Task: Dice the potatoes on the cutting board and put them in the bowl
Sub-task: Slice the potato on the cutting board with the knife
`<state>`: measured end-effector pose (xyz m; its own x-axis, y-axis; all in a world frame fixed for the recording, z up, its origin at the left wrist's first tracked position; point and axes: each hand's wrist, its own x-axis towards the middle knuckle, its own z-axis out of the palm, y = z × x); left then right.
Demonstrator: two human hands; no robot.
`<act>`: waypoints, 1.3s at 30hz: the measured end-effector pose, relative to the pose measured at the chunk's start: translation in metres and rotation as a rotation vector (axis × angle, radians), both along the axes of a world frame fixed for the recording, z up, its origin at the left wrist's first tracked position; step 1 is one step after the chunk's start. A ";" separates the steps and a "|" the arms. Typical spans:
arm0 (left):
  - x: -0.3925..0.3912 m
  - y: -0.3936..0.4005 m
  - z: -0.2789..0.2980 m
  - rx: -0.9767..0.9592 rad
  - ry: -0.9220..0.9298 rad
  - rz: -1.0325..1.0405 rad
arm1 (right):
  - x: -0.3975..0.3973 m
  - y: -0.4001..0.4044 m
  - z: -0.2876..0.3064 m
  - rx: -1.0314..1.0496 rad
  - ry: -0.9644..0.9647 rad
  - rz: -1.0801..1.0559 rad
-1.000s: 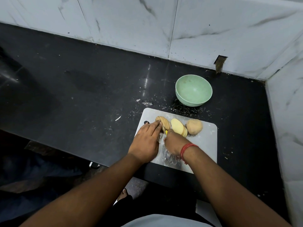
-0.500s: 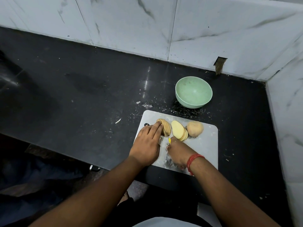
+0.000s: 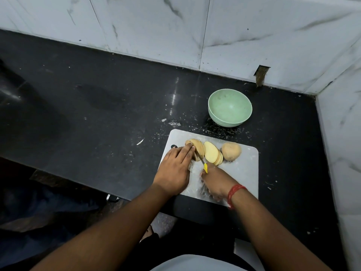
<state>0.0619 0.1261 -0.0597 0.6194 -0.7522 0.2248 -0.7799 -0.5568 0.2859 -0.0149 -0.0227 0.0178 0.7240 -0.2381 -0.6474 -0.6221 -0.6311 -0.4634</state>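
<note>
The grey cutting board point(image 3: 242, 169) lies on the black counter point(image 3: 97, 118), and everything is best placed from it. At the board's far left corner sits a sliced potato point(image 3: 197, 148); the left hand point(image 3: 173, 171) rests over its near left side, fingers stretched forward and pressing it down. The right hand point(image 3: 215, 181), near the board's middle front, is curled round a knife with a yellow handle point(image 3: 205, 167), whose blade runs forward into the sliced potato, just right of the left fingertips. A fan of pale slices point(image 3: 212, 153) leans beside it toward the board's far middle, touching a whole potato point(image 3: 231, 151) further right. The green bowl point(image 3: 230, 107) stands just beyond the board's far edge.
</note>
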 end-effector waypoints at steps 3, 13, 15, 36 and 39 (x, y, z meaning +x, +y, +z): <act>0.001 0.001 -0.001 -0.008 0.001 -0.006 | -0.004 0.000 -0.001 -0.001 -0.012 -0.015; -0.001 0.003 -0.001 -0.081 0.044 0.047 | -0.016 0.012 0.007 -0.059 -0.221 -0.068; -0.001 0.003 -0.001 -0.087 0.050 0.054 | -0.011 0.014 0.007 -0.070 -0.252 -0.045; 0.002 0.004 -0.002 -0.064 0.021 0.058 | 0.004 0.022 -0.008 -0.088 -0.225 -0.005; 0.002 0.003 -0.002 -0.063 0.017 0.061 | 0.005 0.022 -0.008 -0.086 -0.219 -0.001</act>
